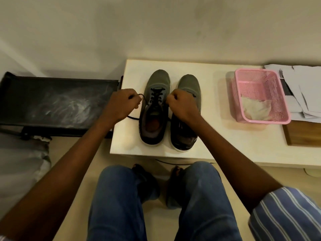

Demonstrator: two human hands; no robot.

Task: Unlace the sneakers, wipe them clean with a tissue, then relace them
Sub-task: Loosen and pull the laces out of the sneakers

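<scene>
Clearly the laced sneaker (pixel 154 108) stands at the centre of the frame on the table (pixel 217 136), toe toward the wall, touching its pair (pixel 185 115) on the right. Its black lace (pixel 156 96) crosses the upper eyelets, and each end runs into a fist: the left hand (pixel 121 106) pinches one end, the right hand (pixel 180 106) has a closed grip on the other. Pulling both ends unevenly could tighten the crossings or drag the light shoe off the near edge, since nothing pins it down. A used tissue (pixel 255 108) lies in the pink basket (pixel 278 117) at right, beside loose papers (pixel 305 87).
</scene>
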